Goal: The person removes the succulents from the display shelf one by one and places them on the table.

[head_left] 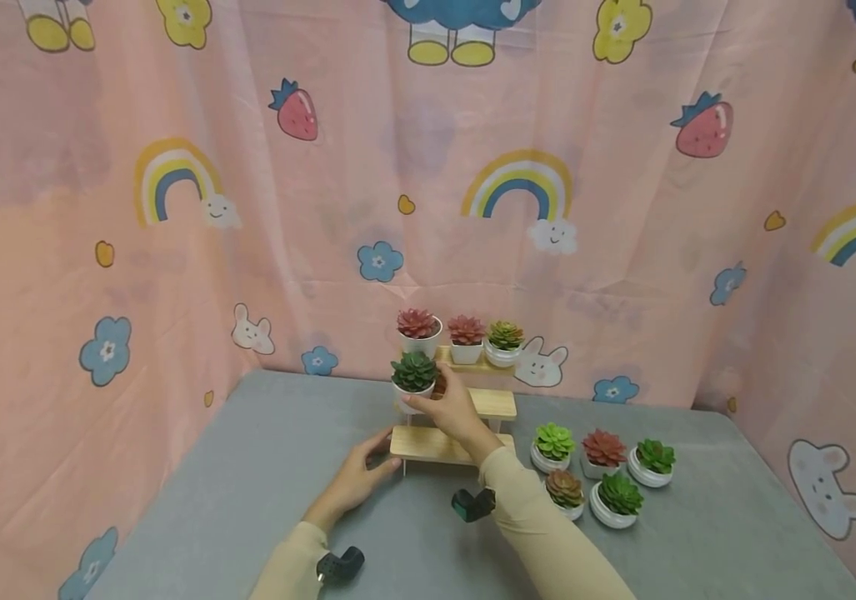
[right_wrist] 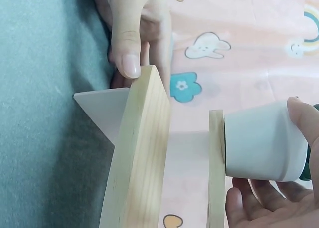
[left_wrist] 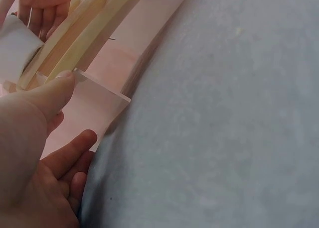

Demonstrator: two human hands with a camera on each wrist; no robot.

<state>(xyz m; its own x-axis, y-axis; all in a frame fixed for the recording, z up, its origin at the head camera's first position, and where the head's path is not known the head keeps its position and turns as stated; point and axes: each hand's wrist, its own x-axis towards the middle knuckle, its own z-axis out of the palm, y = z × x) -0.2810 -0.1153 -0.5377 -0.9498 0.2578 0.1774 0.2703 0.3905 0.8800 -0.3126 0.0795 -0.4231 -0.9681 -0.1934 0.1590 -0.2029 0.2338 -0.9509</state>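
Observation:
My right hand [head_left: 459, 414] holds a white pot with a dark green succulent [head_left: 413, 372], thumb and fingers on either side. In the right wrist view the base of that white pot [right_wrist: 264, 141] meets the left end of the middle shelf [right_wrist: 216, 158]. My left hand [head_left: 356, 477] grips the left end of the bottom shelf of a three-tier wooden stand [head_left: 428, 445]. Its thumb lies on the board's end, its fingers beside the clear support [left_wrist: 97, 101]. On the top shelf stand two reddish succulents [head_left: 416, 323] and a yellow-green succulent [head_left: 505, 336].
Right of the stand, several potted succulents stand on the grey table [head_left: 247, 467]: a bright green one [head_left: 553, 442], a red one [head_left: 603, 450], a brownish one [head_left: 565, 489] and two green ones [head_left: 620, 496]. A pink patterned curtain [head_left: 337, 200] hangs behind.

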